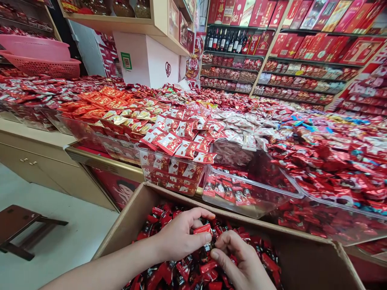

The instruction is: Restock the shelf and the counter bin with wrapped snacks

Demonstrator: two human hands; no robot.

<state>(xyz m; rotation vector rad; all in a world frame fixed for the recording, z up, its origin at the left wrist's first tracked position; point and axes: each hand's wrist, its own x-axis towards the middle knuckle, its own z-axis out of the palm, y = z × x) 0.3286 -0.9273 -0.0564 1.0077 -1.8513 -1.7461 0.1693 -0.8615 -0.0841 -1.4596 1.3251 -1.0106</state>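
Both my hands are over an open cardboard box (311, 257) filled with red-and-black wrapped candies (178, 268). Between the thumb and fingers of my left hand (181, 235) is a red-wrapped candy (202, 229). My right hand (238, 262) is close beside it, fingers curled and thumb near the index finger; whatever they pinch is too small to make out. Just beyond the box, a clear plastic bin (254, 187) holds a low layer of red candy packets (228, 189) at its front. To its left, another clear bin (172, 173) is heaped with red-and-white packets (172, 143).
More bins of candy stretch across the counter, with a red heap (329, 165) at right. Stacked pink baskets (42, 58) stand at far left. A dark wooden stool (18, 225) is on the floor at left. Shelves with boxes and bottles (225, 40) line the back.
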